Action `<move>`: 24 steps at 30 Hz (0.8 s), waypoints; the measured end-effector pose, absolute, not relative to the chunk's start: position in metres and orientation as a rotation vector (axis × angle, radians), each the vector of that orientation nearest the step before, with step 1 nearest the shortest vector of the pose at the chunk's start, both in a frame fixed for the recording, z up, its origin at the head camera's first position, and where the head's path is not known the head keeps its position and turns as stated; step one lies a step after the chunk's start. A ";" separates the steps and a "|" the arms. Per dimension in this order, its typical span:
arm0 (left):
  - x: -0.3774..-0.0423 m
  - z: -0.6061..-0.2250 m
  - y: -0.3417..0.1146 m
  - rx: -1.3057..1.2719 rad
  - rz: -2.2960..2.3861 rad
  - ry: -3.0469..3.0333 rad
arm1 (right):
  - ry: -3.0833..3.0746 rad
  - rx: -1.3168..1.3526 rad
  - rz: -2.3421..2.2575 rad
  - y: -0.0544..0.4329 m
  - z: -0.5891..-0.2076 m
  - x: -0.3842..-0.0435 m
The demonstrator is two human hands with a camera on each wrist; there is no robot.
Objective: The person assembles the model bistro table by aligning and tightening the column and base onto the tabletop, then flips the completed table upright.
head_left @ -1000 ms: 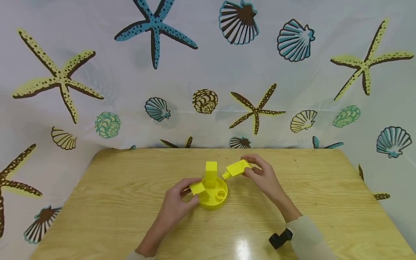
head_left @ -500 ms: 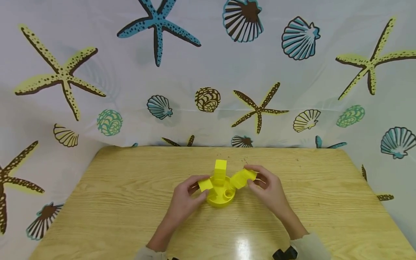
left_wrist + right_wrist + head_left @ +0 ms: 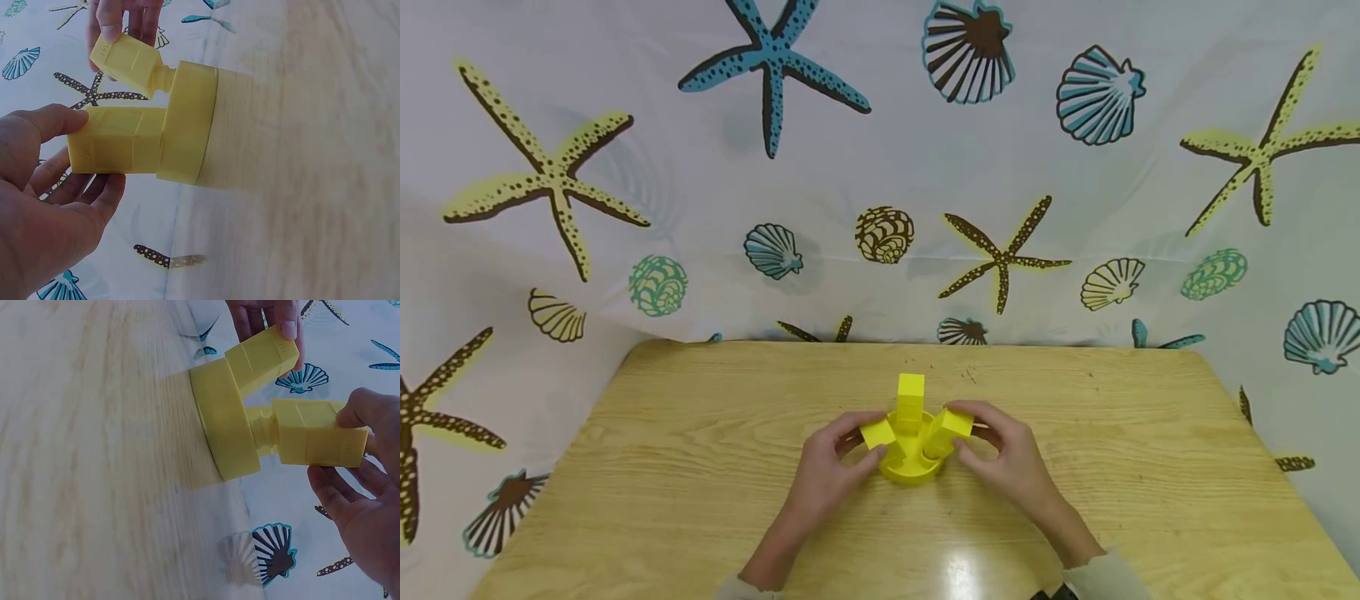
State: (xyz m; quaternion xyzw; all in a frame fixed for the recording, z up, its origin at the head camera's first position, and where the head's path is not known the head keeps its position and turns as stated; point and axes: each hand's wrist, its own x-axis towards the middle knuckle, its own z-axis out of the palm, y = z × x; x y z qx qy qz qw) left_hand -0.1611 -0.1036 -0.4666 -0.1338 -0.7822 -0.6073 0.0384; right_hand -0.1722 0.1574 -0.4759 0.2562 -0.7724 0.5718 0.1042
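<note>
A round, shallow yellow holder [image 3: 911,478] stands on the table, with a square yellow bottle [image 3: 911,398] upside down at its back. My left hand [image 3: 829,468] grips a second square bottle [image 3: 115,142] between thumb and fingers; its body meets the holder's rim in the left wrist view. On the right, my right hand [image 3: 1009,457] pinches a third yellow bottle [image 3: 320,432] near its flat base, neck downward and leaning outward. Its ridged neck [image 3: 265,430] shows just above the holder's rim; the neck's tip is hidden behind that rim.
The light wooden table [image 3: 715,500] reaches back to a white cloth [image 3: 820,175] printed with starfish and shells. A black wrist strap [image 3: 1060,593] shows at the right sleeve.
My right hand has brought its bottle left and down from beside the holder, tipping the neck into the right-hand socket. My left hand keeps its grip; the view has shifted slightly.
</note>
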 end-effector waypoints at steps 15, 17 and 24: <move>-0.161 -0.470 -0.103 -0.424 -1.843 -2.384 | -2.341 0.869 1.681 0.155 -0.472 -0.170; -0.161 -0.470 -0.103 -0.422 -1.843 -2.383 | -2.356 0.878 1.746 0.157 -0.471 -0.169; -0.162 -0.471 -0.104 -0.417 -1.836 -2.386 | -2.412 0.830 1.832 0.160 -0.472 -0.170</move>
